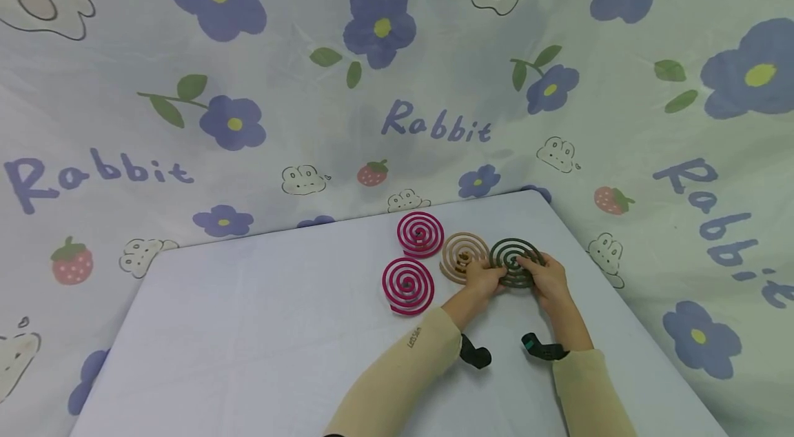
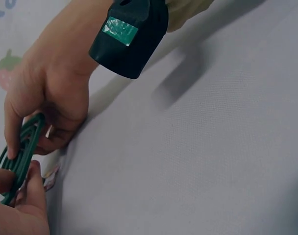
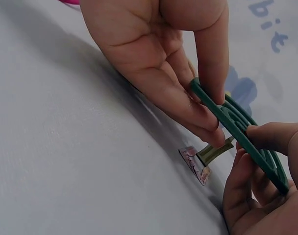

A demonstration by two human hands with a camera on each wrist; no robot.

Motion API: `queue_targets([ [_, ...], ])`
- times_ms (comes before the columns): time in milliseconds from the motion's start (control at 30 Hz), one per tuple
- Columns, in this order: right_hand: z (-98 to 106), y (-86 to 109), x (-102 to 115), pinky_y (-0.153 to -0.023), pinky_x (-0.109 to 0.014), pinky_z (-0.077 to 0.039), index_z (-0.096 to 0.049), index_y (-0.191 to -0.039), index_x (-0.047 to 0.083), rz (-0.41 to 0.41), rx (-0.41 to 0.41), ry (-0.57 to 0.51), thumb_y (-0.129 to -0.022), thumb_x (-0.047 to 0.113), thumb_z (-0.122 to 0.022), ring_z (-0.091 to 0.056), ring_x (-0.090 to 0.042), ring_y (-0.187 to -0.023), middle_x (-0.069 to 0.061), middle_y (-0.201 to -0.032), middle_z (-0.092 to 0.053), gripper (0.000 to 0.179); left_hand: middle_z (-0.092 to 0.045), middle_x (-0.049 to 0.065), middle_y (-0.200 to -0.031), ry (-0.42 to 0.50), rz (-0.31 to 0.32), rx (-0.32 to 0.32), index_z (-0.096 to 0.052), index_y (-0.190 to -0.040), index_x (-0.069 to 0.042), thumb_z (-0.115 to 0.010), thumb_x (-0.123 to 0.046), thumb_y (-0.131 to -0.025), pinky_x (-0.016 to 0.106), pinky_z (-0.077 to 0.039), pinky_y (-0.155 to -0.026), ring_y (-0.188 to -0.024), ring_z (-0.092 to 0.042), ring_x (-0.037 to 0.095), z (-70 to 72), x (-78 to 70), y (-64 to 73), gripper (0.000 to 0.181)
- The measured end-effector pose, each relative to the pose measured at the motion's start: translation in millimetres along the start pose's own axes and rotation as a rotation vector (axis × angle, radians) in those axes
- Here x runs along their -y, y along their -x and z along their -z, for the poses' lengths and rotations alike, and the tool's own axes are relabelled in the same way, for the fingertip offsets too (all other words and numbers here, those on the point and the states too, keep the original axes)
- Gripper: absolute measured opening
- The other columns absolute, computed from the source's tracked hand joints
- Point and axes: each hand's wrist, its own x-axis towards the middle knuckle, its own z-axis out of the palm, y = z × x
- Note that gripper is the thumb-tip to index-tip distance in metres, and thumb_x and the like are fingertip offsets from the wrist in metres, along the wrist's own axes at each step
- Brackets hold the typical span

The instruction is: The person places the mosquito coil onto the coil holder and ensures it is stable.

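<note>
A dark green mosquito coil (image 1: 514, 262) is held up between both hands, tilted above the table. My left hand (image 1: 483, 277) pinches its left edge, thumb on the top face and fingers beneath. My right hand (image 1: 549, 277) grips the right side, its thumb reaching toward the spiral's middle. In the right wrist view, the green coil (image 3: 242, 139) is seen nearly edge-on. A tan mosquito coil (image 1: 455, 244) lies just left of it, partly covered by my left hand. Beneath the hands, a small olive piece with a patterned end (image 3: 200, 159) shows; its kind is unclear.
Two magenta mosquito coils, a far one (image 1: 420, 235) and a nearer one (image 1: 407, 287), lie farther left on the white tablecloth (image 1: 248, 340). A printed rabbit-and-flower curtain (image 1: 298, 78) stands behind the table. Both wrists carry black cameras, including the right wrist's camera (image 1: 543, 347).
</note>
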Motion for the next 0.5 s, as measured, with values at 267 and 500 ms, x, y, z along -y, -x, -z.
queue_targets([
  [267,-0.6,-2.7,-2.0,-0.077,-0.013,-0.048,-0.043,-0.138,-0.007,0.009,0.003,0.049,-0.089,0.024,-0.073,-0.056,-0.001,-0.091,-0.009,-0.121,-0.055,0.065,-0.068,0.012,-0.092,0.062,0.009,0.016,-0.066,-0.105,0.005,-0.064,0.002,-0.091,0.034,-0.057,-0.073,-0.087,-0.069,0.024,1.3,0.8,-1.0,0.015],
  [500,-1.0,-3.0,-4.1,-0.074,-0.014,-0.048,-0.047,-0.134,-0.007,0.019,-0.016,0.076,-0.089,0.023,-0.074,-0.056,-0.001,-0.088,-0.004,-0.112,-0.058,0.060,-0.067,0.010,-0.092,0.033,0.016,0.003,-0.066,-0.105,0.004,-0.064,0.001,-0.091,0.033,-0.057,-0.071,-0.088,-0.068,0.025,0.7,0.2,-0.6,0.015],
])
